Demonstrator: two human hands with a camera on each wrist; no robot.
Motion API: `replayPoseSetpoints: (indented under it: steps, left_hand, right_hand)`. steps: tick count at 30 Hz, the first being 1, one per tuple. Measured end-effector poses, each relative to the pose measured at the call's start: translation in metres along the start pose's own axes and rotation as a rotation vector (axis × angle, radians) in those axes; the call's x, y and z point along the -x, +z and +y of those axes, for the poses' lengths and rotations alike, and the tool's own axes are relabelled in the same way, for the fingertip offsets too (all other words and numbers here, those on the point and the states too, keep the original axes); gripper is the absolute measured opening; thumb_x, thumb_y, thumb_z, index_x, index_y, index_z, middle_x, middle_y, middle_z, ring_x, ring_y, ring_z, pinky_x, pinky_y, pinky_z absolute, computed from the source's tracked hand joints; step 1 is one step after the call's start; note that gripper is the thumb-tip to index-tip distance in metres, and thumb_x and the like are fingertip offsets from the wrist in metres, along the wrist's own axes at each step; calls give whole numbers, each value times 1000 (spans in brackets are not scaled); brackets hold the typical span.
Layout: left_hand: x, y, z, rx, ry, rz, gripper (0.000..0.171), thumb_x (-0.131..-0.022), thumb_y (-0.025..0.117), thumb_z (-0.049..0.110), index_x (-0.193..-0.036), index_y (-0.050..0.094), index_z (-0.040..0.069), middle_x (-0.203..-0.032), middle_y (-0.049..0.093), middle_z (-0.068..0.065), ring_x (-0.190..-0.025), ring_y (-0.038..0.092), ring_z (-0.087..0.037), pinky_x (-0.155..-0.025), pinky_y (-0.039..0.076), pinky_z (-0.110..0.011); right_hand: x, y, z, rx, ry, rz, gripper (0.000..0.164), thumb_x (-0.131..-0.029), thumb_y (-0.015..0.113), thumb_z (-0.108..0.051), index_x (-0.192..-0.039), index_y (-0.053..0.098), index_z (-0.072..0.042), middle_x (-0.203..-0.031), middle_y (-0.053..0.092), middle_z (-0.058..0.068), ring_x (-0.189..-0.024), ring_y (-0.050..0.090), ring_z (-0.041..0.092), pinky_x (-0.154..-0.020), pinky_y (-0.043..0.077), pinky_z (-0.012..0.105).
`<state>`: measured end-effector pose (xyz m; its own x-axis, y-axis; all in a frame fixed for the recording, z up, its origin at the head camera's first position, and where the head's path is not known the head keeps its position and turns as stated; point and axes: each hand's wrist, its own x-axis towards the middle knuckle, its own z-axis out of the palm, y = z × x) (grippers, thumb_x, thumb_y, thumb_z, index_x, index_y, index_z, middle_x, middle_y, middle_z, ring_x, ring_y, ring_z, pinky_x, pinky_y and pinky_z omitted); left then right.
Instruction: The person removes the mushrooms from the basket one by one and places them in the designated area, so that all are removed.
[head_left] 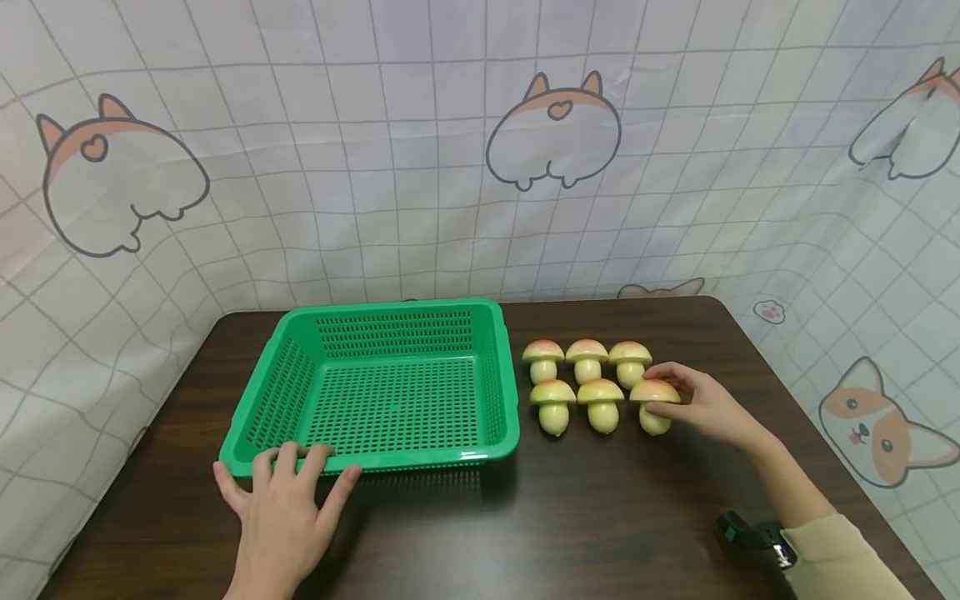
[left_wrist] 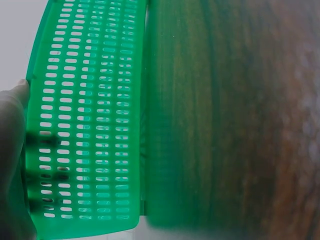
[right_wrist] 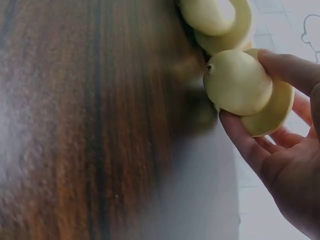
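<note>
My left hand [head_left: 285, 521] holds the near rim of a green plastic basket [head_left: 508, 392], with its fingers hooked over the edge. In the left wrist view, finger shadows show through the slotted wall of the basket [left_wrist: 131, 150]. My right hand [head_left: 708, 404] pinches a toy mushroom [head_left: 654, 392] between thumb and fingers, at the right end of the front row. That mushroom [right_wrist: 237, 82] has a pale stem and a yellow cap with a reddish top. Two more mushrooms in the front row, including one at its middle [head_left: 602, 417], stand to its left. Nothing lies inside the basket.
Behind the front row stands a back row of similar mushrooms [head_left: 587, 354]. All rests on a dark wood table [head_left: 585, 525]. A patterned cloth [head_left: 375, 167] hangs behind and at both sides. A dark strapped device [head_left: 757, 537] sits by my right wrist.
</note>
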<state>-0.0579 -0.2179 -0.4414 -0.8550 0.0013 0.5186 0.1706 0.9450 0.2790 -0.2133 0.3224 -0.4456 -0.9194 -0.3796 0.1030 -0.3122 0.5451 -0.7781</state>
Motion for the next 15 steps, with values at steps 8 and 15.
replayPoseSetpoints:
  steps: [8, 15]
  left_hand:
    - [-1, 0, 0, -3, 1, -2, 45, -99, 64, 53, -110, 68, 10, -106, 60, -21, -111, 46, -53, -102, -9, -84]
    - [-1, -3, 0, -2, -16, -27, 45, -99, 63, 53, -111, 68, 10, -107, 60, -20, -112, 46, -53, -102, -10, -84]
  right_hand:
    - [-1, 6, 4, 43, -2, 9, 44, -95, 78, -25, -132, 62, -9, -123, 66, 8, -108, 62, 20, -82, 49, 24]
    - [0, 7, 6, 54, -12, 23, 45, -95, 77, -23, -134, 61, -7, -128, 65, 10, -117, 60, 27, -85, 49, 23]
